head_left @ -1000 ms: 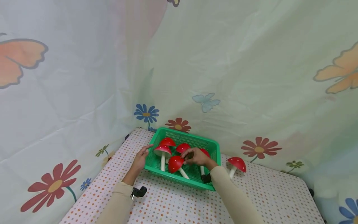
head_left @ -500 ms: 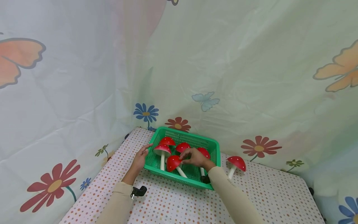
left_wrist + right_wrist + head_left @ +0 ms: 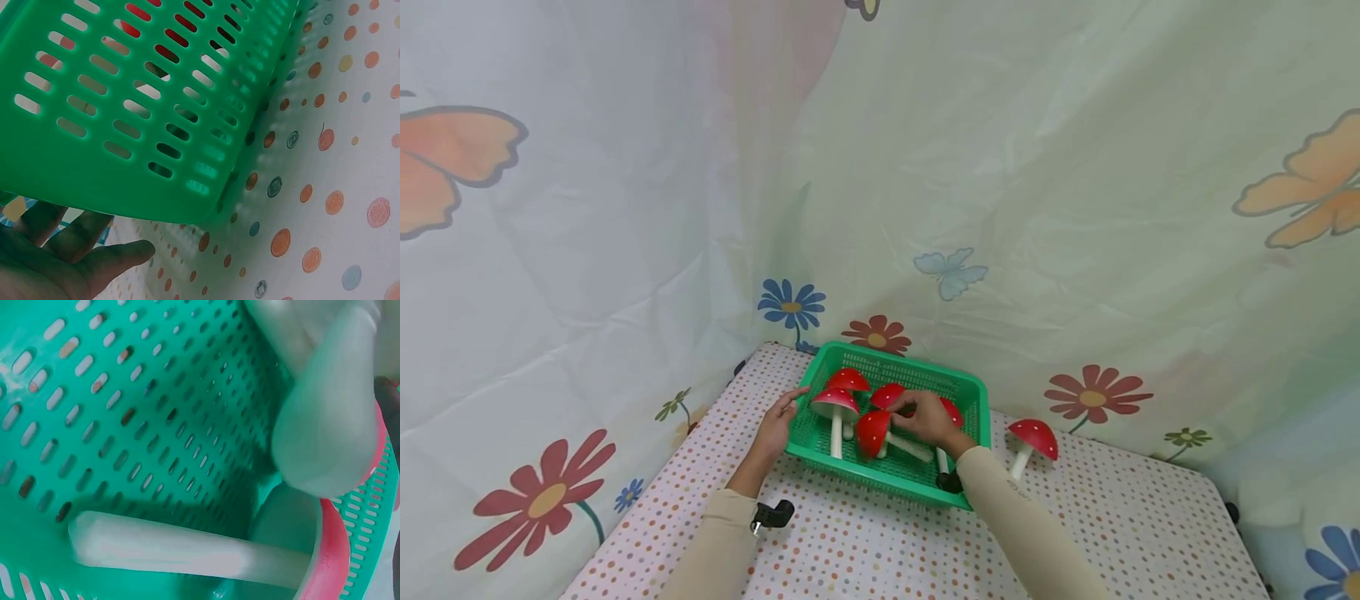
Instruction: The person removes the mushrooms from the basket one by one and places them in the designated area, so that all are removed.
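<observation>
A green slotted basket [image 3: 880, 478] stands on the dotted tablecloth and holds several red-capped mushrooms with white stems. My right hand [image 3: 925, 419] reaches inside it, fingers curled on the cap edge of one red mushroom [image 3: 872, 433], which lies on its side with its stem pointing right. The right wrist view shows that stem [image 3: 187, 550] flat on the basket floor [image 3: 125, 425]. My left hand [image 3: 778, 417] rests with straight fingers against the basket's left wall; its palm [image 3: 62, 265] shows beside the green wall [image 3: 125, 156]. Another mushroom [image 3: 837, 403] stands upright near the left wall.
One more red mushroom [image 3: 1033, 437] stands on the table [image 3: 887, 542] just right of the basket. A flowered curtain [image 3: 1000, 208] hangs close behind and to the left of the table. Bare dotted cloth lies in front of the basket.
The mushroom under my right hand has tipped from leaning on the front wall to lying on the basket floor, stem swung to the right. My left hand has stayed put.
</observation>
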`<state>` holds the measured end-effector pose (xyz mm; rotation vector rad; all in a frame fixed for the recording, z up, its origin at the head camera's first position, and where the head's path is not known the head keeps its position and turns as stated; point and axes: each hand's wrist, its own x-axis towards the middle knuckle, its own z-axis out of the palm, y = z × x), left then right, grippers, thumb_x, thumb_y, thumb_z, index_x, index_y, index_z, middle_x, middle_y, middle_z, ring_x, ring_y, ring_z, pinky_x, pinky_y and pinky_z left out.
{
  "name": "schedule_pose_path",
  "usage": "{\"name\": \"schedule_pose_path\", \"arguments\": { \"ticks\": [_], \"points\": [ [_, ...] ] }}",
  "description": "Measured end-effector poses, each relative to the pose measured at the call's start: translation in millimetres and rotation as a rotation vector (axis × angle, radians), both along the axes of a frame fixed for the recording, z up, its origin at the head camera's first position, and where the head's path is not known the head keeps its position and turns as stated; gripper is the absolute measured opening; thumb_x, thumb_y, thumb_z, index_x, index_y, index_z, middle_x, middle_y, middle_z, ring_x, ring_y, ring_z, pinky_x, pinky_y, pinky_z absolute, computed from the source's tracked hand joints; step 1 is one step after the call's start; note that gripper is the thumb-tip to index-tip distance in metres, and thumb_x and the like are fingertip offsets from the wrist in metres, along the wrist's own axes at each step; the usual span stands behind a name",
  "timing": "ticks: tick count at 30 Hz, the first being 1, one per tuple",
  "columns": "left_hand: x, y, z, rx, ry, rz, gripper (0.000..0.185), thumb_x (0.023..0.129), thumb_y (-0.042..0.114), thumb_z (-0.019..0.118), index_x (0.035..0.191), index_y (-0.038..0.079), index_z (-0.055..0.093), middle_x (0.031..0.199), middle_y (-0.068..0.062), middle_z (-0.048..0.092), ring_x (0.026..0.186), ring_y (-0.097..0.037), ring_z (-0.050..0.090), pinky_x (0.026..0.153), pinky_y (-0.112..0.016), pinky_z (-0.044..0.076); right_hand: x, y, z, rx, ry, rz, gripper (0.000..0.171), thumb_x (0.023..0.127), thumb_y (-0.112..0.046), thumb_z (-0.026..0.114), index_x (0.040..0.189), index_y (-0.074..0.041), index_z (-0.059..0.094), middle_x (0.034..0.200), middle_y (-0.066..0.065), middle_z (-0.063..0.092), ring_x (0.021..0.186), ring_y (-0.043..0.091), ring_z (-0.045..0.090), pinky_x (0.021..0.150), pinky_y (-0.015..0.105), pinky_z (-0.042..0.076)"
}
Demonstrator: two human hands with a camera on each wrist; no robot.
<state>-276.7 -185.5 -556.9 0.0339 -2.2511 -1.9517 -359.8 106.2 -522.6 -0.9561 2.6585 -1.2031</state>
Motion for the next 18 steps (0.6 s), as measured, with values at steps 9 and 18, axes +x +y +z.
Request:
{"name": "schedule_pose_path", "arguments": {
  "ticks": [9,18],
  "points": [
    [-1.3,3.9,2.6,0.015,-0.015,-0.016,0.041,0.109,0.024,0.033,0.144,0.013,0.050,0.159,-0.017,0.032,0.149,-0.043,0.019,0.118,-0.064,0.018,1.2,13.2,13.2,-0.139,0.088,-0.157,0.007,0.089,-0.008,0.071,0.093,-0.009,0.077,0.096,0.007,0.074,0.082,0.018,0.070,0.071,0.029,0.059],
    [-0.1,-1.2,3.5,0.006,-0.072,-0.004,0.041,0.109,0.023,0.033,0.146,0.016,0.048,0.161,-0.014,0.029,0.150,-0.041,0.019,0.119,-0.063,0.018,4.6,39.6,45.7,-0.486,0.125,-0.465,0.012,0.089,-0.009,0.071,0.092,0.002,0.073,0.094,0.019,0.072,0.085,0.016,0.074,0.073,0.018,0.057]
  ]
}}
